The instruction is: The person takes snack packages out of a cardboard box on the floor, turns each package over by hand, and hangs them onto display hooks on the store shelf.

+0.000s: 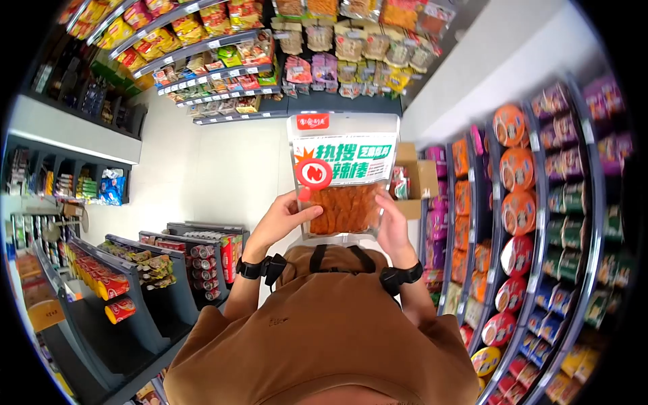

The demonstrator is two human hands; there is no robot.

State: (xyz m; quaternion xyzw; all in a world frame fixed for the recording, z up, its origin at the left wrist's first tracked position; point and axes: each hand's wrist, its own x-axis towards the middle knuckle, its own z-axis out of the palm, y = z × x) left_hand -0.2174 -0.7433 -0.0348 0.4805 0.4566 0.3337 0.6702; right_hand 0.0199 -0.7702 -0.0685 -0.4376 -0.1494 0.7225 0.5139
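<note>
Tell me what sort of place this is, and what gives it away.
Most likely a convenience store or small supermarket: bagged snacks hang in rows ahead, round orange tubs line the right side, and drink cans sit stacked on the left.

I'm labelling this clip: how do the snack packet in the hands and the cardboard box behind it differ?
The snack packet has a clear lower part and green and red print; the cardboard box looks plain brown. The left hand and right hand hold the packet, while neither touches the box. The packet shows its front; the box is partly hidden behind it. Both show contents.
</note>
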